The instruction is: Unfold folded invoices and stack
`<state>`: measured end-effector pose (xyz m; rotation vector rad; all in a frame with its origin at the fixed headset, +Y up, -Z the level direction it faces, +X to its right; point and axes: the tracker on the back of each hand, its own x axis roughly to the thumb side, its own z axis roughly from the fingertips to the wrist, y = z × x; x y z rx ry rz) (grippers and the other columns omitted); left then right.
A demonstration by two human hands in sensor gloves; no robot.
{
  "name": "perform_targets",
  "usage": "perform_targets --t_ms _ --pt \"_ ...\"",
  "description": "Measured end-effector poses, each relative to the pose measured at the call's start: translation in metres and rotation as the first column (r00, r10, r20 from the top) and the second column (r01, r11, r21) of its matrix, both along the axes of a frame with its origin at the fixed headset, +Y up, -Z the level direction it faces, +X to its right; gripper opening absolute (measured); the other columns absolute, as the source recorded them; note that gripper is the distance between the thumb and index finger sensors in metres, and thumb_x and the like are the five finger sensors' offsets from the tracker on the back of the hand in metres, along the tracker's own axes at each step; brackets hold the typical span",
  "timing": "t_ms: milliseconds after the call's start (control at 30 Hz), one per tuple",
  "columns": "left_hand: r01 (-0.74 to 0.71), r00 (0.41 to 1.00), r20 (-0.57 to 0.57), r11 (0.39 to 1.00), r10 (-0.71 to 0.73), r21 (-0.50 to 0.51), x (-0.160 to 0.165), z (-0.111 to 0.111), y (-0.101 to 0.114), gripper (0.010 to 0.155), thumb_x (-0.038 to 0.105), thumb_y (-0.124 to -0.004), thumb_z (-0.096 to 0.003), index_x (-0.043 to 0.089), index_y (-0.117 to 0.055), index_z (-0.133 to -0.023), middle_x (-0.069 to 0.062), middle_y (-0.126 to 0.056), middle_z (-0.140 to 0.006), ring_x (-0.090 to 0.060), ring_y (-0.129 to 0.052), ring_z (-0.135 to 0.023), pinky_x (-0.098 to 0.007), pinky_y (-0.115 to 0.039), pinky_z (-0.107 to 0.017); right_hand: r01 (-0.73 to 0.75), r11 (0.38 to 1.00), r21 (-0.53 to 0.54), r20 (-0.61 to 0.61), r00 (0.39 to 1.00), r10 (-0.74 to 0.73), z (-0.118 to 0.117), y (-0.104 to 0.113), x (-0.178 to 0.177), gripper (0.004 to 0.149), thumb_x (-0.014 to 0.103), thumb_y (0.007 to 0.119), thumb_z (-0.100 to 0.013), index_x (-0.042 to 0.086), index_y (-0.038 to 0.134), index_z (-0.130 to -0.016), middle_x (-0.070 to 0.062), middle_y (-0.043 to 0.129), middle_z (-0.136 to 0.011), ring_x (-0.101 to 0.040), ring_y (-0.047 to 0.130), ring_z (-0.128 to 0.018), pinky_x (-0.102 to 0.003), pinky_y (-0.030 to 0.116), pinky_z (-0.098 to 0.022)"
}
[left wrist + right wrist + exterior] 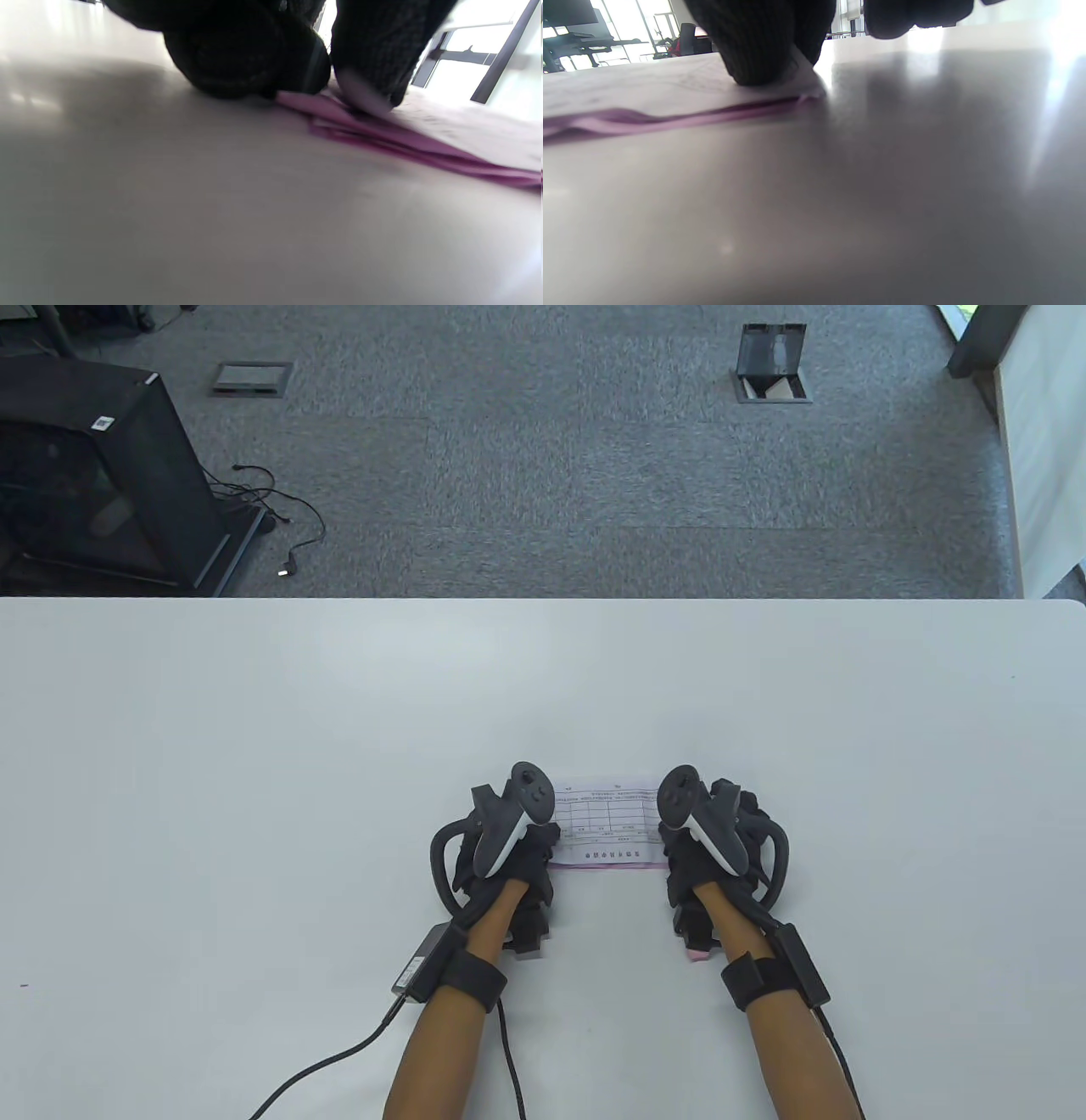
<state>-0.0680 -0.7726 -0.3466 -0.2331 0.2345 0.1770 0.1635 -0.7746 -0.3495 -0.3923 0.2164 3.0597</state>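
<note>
Two hands (509, 848) (713, 848) on pink invoices (607, 819).

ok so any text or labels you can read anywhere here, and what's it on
None can be read.
Invoice between the hands: printed table and lines of characters, too small to read.
Black case on the floor: a white sticker with a code, too small to read.
Both wrist views: print on the paper is blurred.

The pink printed paper invoices (607, 823) lie stacked on the white desk (254, 772) near its front edge, left hand (509, 848) on their left end, right hand (708, 848) on the right end, floor behind the desk
</note>
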Motion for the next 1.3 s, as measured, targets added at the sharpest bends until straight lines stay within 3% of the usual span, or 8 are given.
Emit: perform_targets --t_ms 267,433,533,633,833,967,1167,1300 --pt "0.093 0.996 0.005 0.996 -0.093 0.014 0.001 0.004 0.002 0.083 0.054 -0.089 -0.041 0.021 -0.055 -0.109 -0.001 -0.095 -0.07 -0.022 -0.095 -0.052 -0.03 -0.081 -0.039 0.019 1.0 -0.004 0.028 0.999 -0.019 0.001 0.0 0.004 0.052 0.048 0.076 -0.045 0.027 0.063 -0.09 -0.023 0.046 -0.109 -0.052 0.05 -0.096 -0.068 0.045 -0.067" --pt "0.055 0.997 0.036 0.987 -0.061 0.153 -0.006 0.02 0.017 0.086 0.054 -0.087 -0.0411 0.019 -0.051 -0.11 -0.012 -0.088 -0.09 -0.034 -0.09 -0.073 -0.038 -0.08 -0.048 0.173 0.981 0.089 -0.015 0.985 -0.172 0.014 0.016 0.012 0.058 0.049 0.07 -0.047 0.026 0.055 -0.098 -0.024 0.041 -0.11 -0.053 0.045 -0.097 -0.071 0.042 -0.066" --pt "0.024 0.996 0.079 0.974 -0.043 0.225 -0.02 0.036 0.032 0.086 0.055 -0.085 -0.0417 0.02 -0.048 -0.111 -0.017 -0.076 -0.103 -0.041 -0.079 -0.088 -0.048 -0.074 -0.06 0.24 0.946 0.216 -0.144 0.967 -0.212 0.036 0.041 0.016 0.059 0.048 0.065 -0.049 0.026 0.051 -0.102 -0.024 0.039 -0.111 -0.054 0.039 -0.1 -0.073 0.039 -0.067" --pt "0.006 0.993 0.109 0.945 -0.044 0.327 -0.041 0.063 0.048 0.086 0.058 -0.082 -0.0425 0.02 -0.048 -0.112 -0.02 -0.069 -0.109 -0.046 -0.07 -0.095 -0.057 -0.067 -0.067 0.138 0.919 0.369 -0.303 0.953 -0.022 0.072 0.066 0.021 0.061 0.05 0.06 -0.05 0.028 0.046 -0.105 -0.023 0.038 -0.113 -0.054 0.037 -0.102 -0.074 0.037 -0.067" --pt "-0.013 0.988 0.148 0.913 -0.052 0.409 -0.076 0.119 0.054 0.085 0.063 -0.077 -0.0431 0.024 -0.048 -0.113 -0.02 -0.06 -0.117 -0.05 -0.056 -0.104 -0.068 -0.054 -0.072 0.127 0.881 0.456 -0.382 0.922 0.065 0.118 0.072 0.039 0.065 0.056 0.056 -0.049 0.032 0.04 -0.107 -0.021 0.035 -0.116 -0.054 0.031 -0.104 -0.076 0.034 -0.068" --pt "-0.012 0.983 0.174 0.919 -0.061 0.394 -0.086 0.131 0.041 0.086 0.065 -0.076 -0.0425 0.027 -0.047 -0.114 -0.02 -0.053 -0.121 -0.051 -0.048 -0.108 -0.072 -0.047 -0.073 0.125 0.884 0.451 -0.362 0.931 0.053 0.131 0.053 0.052 0.065 0.057 0.052 -0.049 0.032 0.039 -0.108 -0.02 0.035 -0.117 -0.055 0.028 -0.105 -0.078 0.032 -0.067" --pt "-0.044 0.971 0.237 0.943 -0.038 0.33 -0.085 0.128 0.03 0.088 0.067 -0.072 -0.0404 0.029 -0.044 -0.115 -0.018 -0.042 -0.124 -0.052 -0.037 -0.11 -0.075 -0.039 -0.074 0.076 0.963 0.26 -0.341 0.94 0.018 0.126 0.035 0.055 0.069 0.058 0.05 -0.049 0.032 0.032 -0.111 -0.02 0.029 -0.118 -0.057 0.018 -0.106 -0.08 0.027 -0.066" --pt "-0.051 0.968 0.248 0.951 -0.027 0.304 -0.084 0.127 0.027 0.088 0.067 -0.07 -0.0405 0.027 -0.044 -0.115 -0.019 -0.043 -0.124 -0.053 -0.037 -0.11 -0.075 -0.039 -0.074 0.041 0.96 0.277 -0.333 0.941 0.056 0.128 0.033 0.054 0.07 0.058 0.05 -0.048 0.032 0.031 -0.11 -0.02 0.03 -0.118 -0.057 0.019 -0.106 -0.08 0.027 -0.066"
